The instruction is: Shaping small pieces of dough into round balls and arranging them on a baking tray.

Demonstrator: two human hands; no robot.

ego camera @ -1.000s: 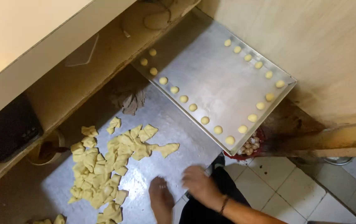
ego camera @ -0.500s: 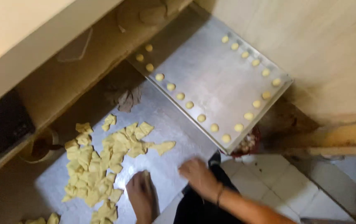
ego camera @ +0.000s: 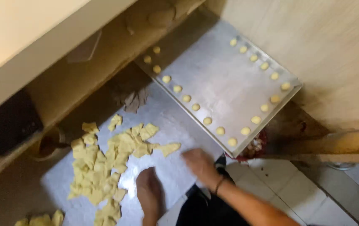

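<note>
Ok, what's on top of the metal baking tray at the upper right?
The metal baking tray carries small round dough balls lined along its edges, with its middle bare. Its far left corner lies in shadow under the shelf, so anything there stays unseen.

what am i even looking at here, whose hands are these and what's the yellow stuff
There is no machine: this is one view from a camera worn on a person's head, looking down at their own two bare hands. The left hand rests flat on a metal sheet, beside a pile of flat yellow dough pieces. The right hand, with a band at the wrist, is blurred just above the sheet's near edge; neither hand visibly holds anything. Further back lies a metal tray with small round dough balls lined along its edges. A dark cup stands to the left, and tiled floor shows below.
</note>
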